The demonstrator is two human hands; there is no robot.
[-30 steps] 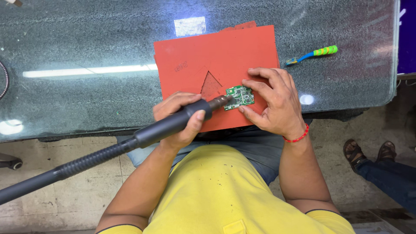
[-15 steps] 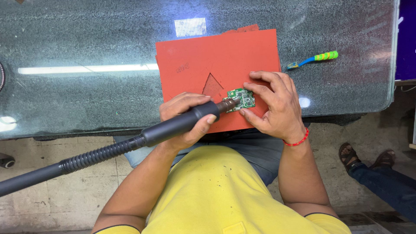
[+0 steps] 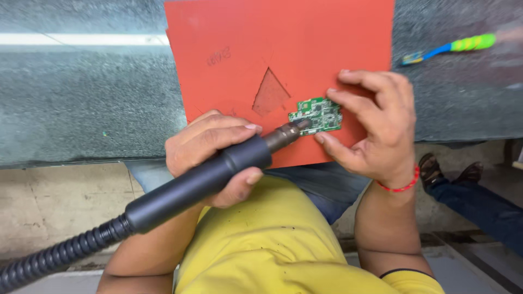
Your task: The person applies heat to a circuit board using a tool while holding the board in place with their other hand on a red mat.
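Here, one small green circuit board lies on the near right part of a red-orange mat, just right of a triangular cut-out in that mat. The right hand steadies the board, its fingers curled loosely around the board's right edge, fingertips touching the top and bottom corners. The left hand is closed around the black handle of a single hot-air tool, whose metal nozzle rests at the board's left edge; a ribbed black hose trails off toward the lower left. Compared with half a second ago, the view sits much closer over the mat and hands, while the nozzle and both hands keep their places at the board. One toothbrush, green and blue, lies apart on the dark glass tabletop. Another person's feet show on the floor at right.
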